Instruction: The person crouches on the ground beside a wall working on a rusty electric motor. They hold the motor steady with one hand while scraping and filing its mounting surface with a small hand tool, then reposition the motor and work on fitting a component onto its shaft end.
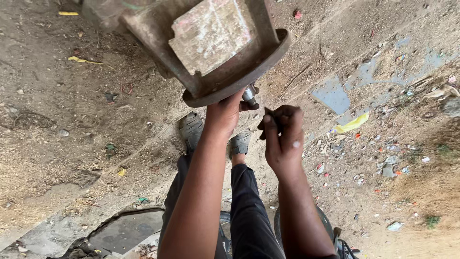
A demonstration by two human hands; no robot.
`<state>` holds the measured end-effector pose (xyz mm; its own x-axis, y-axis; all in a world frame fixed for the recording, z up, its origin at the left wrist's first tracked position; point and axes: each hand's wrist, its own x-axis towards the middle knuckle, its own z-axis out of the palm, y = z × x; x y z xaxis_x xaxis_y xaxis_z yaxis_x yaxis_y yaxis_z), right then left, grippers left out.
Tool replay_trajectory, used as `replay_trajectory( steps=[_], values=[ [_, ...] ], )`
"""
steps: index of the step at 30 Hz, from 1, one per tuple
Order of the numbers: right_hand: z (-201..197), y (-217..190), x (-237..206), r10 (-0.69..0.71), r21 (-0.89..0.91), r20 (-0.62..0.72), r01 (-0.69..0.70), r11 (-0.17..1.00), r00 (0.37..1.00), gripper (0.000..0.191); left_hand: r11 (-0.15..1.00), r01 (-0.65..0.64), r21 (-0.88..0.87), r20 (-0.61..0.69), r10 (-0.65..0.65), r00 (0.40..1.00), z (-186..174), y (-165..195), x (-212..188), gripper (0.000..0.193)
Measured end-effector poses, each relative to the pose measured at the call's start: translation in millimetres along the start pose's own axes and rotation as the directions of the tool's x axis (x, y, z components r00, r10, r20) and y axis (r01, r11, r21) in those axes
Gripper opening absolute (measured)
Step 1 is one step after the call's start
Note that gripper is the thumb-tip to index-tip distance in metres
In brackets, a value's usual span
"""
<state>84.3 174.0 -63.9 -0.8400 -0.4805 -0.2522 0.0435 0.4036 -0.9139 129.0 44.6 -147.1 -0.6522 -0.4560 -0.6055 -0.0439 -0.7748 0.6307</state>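
Head view: left hand [229, 111] pinches a small metal fitting [249, 94] against the rusty flange [239, 79]; right hand [283, 136], curled around a thin dark tool [269, 113], seems ready to engage it.

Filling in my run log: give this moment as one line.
left hand: grips small metal part under rusty flange | right hand: closed on thin dark tool | ground: dirt, litter

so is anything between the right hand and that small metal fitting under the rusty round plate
Nothing visible does. The right hand is beside the small silvery metal fitting, with open air between. The left hand grips that fitting, against the rusty round metal plate's rim.
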Motion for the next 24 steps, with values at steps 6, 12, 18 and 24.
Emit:
replay_trajectory(
  steps=[6, 12, 18, 24],
  values=[
    [-2.1, -2.1, -6.1, 0.029, 0.081, 0.014, -0.03, 0.996, 0.999, 0.023, 1.0, 0.002, 0.0, 0.032, -0.002, 0.999, 0.1, 6.8, -3.1, 0.036],
    [8.0, -27.2, 11.8, -0.169, -0.206, -0.032, 0.159, 0.966, 0.985, 0.023, 1.0, -0.023, 0.004, 0.012, 0.023, 1.0, 1.1, 7.2, -4.4, 0.034],
    [21.3, -34.9, 22.5, -0.267, -0.322, -0.053, 0.237, 0.917, 0.962, 0.019, 0.995, -0.078, 0.063, 0.016, 0.077, 0.997, -5.9, 1.2, -4.3, 0.031],
    [15.3, -34.1, 30.0, -0.235, -0.277, 0.009, 0.228, 0.934, 0.972, 0.017, 0.998, 0.041, 0.042, 0.034, -0.042, 0.999, -5.1, 3.2, -3.2, 0.032]
  ],
)
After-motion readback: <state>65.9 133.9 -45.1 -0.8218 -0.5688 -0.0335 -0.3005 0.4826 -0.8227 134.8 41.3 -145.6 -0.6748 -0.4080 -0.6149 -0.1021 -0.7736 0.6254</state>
